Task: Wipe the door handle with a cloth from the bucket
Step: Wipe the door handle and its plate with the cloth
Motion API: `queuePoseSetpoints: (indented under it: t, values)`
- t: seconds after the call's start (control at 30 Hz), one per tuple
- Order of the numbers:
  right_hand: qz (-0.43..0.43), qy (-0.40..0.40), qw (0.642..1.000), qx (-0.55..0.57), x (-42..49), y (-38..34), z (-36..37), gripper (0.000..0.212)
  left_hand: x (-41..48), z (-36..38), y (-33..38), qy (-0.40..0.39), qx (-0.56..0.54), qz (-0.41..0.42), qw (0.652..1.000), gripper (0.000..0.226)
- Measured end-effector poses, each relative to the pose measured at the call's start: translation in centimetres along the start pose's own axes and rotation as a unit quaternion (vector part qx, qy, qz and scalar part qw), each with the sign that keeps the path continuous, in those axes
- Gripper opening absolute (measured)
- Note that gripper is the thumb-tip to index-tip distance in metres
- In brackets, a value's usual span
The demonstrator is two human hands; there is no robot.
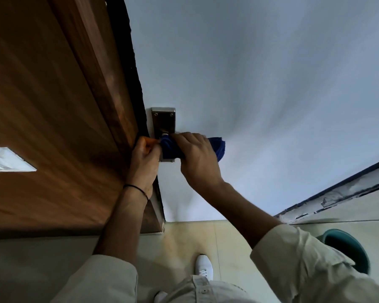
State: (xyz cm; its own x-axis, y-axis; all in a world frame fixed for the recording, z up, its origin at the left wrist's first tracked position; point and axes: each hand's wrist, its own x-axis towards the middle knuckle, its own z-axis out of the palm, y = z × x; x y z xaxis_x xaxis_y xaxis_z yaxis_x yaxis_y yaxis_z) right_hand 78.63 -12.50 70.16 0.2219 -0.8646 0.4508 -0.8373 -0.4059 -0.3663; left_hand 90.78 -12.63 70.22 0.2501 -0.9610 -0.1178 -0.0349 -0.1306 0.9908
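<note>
A steel handle plate [163, 119] is fixed to the pale door [249, 84] near its left edge. A blue cloth [218, 146] is wrapped round the lever, which is hidden under it. My right hand [197, 158] is closed over the cloth and the lever. My left hand [143, 160] grips the door's edge beside the plate, fingers curled round it. The teal bucket [350, 248] stands on the floor at the lower right, partly behind my right sleeve.
A brown wooden panel [53, 106] with a white switch plate [7, 159] fills the left. Beige floor tiles [179, 241] lie below, with my white shoe [204, 264] on them. A worn skirting board [337, 193] runs along the right.
</note>
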Motion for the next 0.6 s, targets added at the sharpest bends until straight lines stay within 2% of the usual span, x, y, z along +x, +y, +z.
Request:
queuePoseSetpoints:
  t: [0.13, 0.3, 0.47, 0.6]
  values:
    - [-0.023, 0.016, 0.999, 0.03, -1.7, 3.4, -1.6, 0.045, 0.0, -0.1, -0.2, -0.005, 0.0, 0.003, 1.0, 0.015]
    - [0.062, 0.013, 0.99, 0.126, -3.1, 7.0, -2.3, 0.049, -0.2, -0.2, -0.2, -0.007, 0.001, 0.007, 1.0, 0.019]
    - [0.021, 0.06, 0.996, 0.06, -1.6, 3.6, -1.3, 0.043, -0.2, -0.2, 0.0, -0.012, 0.006, 0.012, 1.0, 0.021]
    - [-0.003, 0.046, 0.998, 0.037, 0.2, -0.1, 0.6, 0.04, -0.4, -0.1, 0.3, -0.016, 0.023, 0.009, 1.0, 0.01]
